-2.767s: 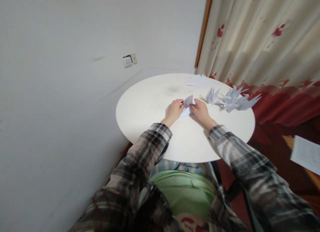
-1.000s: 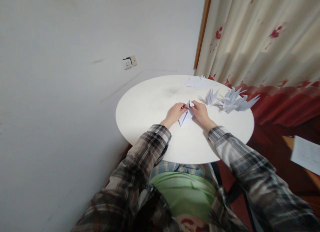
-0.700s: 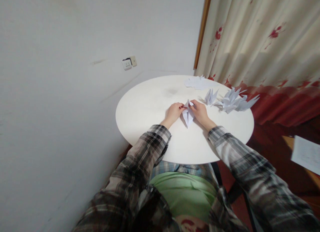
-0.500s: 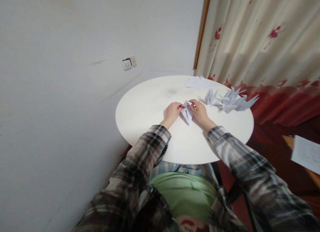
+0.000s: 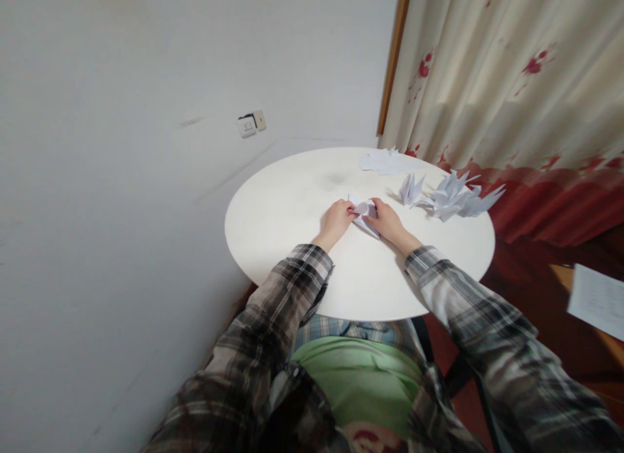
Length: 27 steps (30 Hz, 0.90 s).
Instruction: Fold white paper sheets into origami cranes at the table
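Between my two hands, just above or on the round white table (image 5: 287,193), is a piece of folded white paper (image 5: 366,210). My left hand (image 5: 337,220) pinches its left side with thumb and fingertips. On the other side my right hand (image 5: 389,220) grips the right edge, fingers curled over it. One narrow point of the paper slants down toward my right wrist, and another tip sticks up beyond my left fingers. The fingers hide part of the folds.
Right of my hands stands a folded paper crane (image 5: 411,189), beside a cluster of several more cranes (image 5: 451,196). White paper sheets (image 5: 385,161) lie at the table's far edge. A wall with a socket (image 5: 247,126) rises at left, a curtain (image 5: 487,89) at right.
The folded paper has turned: its lower point has swung from straight toward me to the lower right, and its upper tip now shows farther left. Both hands have barely moved.
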{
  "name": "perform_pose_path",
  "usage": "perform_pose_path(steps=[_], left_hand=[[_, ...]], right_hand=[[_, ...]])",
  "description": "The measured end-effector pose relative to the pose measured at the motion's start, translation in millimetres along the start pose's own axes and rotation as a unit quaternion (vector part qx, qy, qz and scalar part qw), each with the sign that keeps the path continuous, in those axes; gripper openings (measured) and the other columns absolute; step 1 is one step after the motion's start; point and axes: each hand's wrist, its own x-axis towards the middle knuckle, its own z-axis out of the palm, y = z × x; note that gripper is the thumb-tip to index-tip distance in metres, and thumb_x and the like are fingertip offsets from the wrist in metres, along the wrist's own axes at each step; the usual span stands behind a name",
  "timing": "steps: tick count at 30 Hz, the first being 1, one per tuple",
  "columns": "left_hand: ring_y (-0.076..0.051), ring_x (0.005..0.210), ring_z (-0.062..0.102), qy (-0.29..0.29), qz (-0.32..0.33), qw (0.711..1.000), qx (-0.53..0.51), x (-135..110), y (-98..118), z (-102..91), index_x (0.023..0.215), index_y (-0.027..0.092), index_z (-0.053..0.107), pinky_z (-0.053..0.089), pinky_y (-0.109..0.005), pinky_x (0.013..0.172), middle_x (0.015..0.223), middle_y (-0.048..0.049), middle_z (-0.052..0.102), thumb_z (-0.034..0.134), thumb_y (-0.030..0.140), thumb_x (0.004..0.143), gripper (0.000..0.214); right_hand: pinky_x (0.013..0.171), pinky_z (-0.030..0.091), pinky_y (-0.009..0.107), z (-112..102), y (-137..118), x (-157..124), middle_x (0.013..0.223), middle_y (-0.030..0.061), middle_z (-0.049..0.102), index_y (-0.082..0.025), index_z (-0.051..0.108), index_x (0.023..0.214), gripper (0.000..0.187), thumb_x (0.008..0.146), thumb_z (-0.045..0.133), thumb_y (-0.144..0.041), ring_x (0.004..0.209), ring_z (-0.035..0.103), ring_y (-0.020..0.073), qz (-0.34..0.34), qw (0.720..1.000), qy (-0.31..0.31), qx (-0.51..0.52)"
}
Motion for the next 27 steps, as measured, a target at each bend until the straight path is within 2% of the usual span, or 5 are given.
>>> perform_pose_path(steps=[5, 13, 20, 27], left_hand=[[-0.016, 0.088, 0.058, -0.001, 0.013, 1.0, 0.015, -0.6, -0.9, 1.1, 0.089, 0.018, 0.067, 0.043, -0.027, 0.078, 0.093, -0.0055, 0.065, 0.058, 0.025, 0.082, 0.013], [-0.019, 0.092, 0.06, 0.01, 0.0, 0.999, 0.034, -0.4, -1.2, 1.5, 0.091, 0.019, 0.066, 0.044, -0.029, 0.08, 0.097, -0.007, 0.065, 0.054, 0.027, 0.085, 0.015], [-0.017, 0.092, 0.061, 0.032, -0.03, 0.999, 0.0, -2.0, 1.5, -0.9, 0.093, 0.019, 0.063, 0.045, -0.028, 0.08, 0.1, -0.0064, 0.066, 0.055, 0.025, 0.084, 0.014], [-0.017, 0.093, 0.062, 0.05, -0.063, 0.996, -0.033, -1.0, 0.9, 1.4, 0.109, 0.019, 0.058, 0.046, -0.029, 0.082, 0.109, -0.0063, 0.066, 0.053, 0.029, 0.085, 0.026]], right_hand=[[0.081, 0.043, 0.035, 0.4, 1.5, 0.5, 0.107, 0.016, 0.064, -0.012, 0.051, 0.117, 0.044, 0.077, 0.058, -0.029, 0.094, 0.058, 0.0251, -0.01, 1.0, 0.006, -0.004], [0.073, 0.041, 0.032, 1.5, 3.7, 1.5, 0.095, 0.0108, 0.064, -0.014, 0.054, 0.11, 0.035, 0.079, 0.055, -0.031, 0.08, 0.055, 0.0211, -0.013, 1.0, 0.007, -0.003], [0.078, 0.041, 0.033, 0.2, 3.7, 3.1, 0.092, 0.0105, 0.062, -0.015, 0.058, 0.095, 0.02, 0.08, 0.051, -0.027, 0.085, 0.054, 0.0219, -0.024, 0.999, 0.021, -0.009], [0.073, 0.039, 0.032, -3.1, 2.0, 2.7, 0.087, 0.0102, 0.061, -0.016, 0.059, 0.088, 0.016, 0.083, 0.05, -0.028, 0.081, 0.053, 0.0219, 0.0, 0.999, 0.015, -0.046]])
